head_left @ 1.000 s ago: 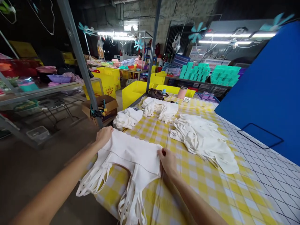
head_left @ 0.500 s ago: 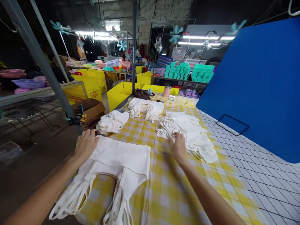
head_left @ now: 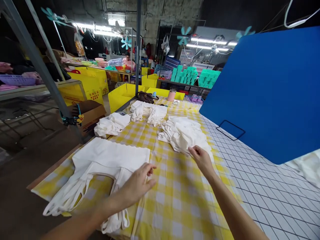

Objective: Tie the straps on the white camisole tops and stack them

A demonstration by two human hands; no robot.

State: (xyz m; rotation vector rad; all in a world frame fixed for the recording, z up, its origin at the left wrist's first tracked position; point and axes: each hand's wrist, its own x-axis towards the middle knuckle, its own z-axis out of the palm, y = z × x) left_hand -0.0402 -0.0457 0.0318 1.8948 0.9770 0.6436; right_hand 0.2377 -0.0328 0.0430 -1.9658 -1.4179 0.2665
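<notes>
A stack of white strappy garments (head_left: 110, 155) lies flat at the near left, its straps toward me. Over its right edge hovers my left hand (head_left: 140, 181), fingers apart and holding nothing. My right hand (head_left: 201, 159) pinches the near edge of a loose heap of white garments (head_left: 183, 133) at the centre right. Behind them, a folded white bundle (head_left: 112, 124) and another white pile with straps (head_left: 148, 111) rest on the yellow checked tablecloth (head_left: 162, 180).
A large blue board (head_left: 265, 93) rises at the right above a white grid-patterned cloth (head_left: 240, 166). A pink cup (head_left: 171, 95) and dark bag (head_left: 146, 97) stand at the far end. A metal post (head_left: 47, 76) slants at the left. One person (head_left: 128, 61) sits far back.
My left hand has left the stack's far left corner and moved right and nearer. My right hand has shifted slightly right along the heap and now pinches its edge. The view has turned a little right.
</notes>
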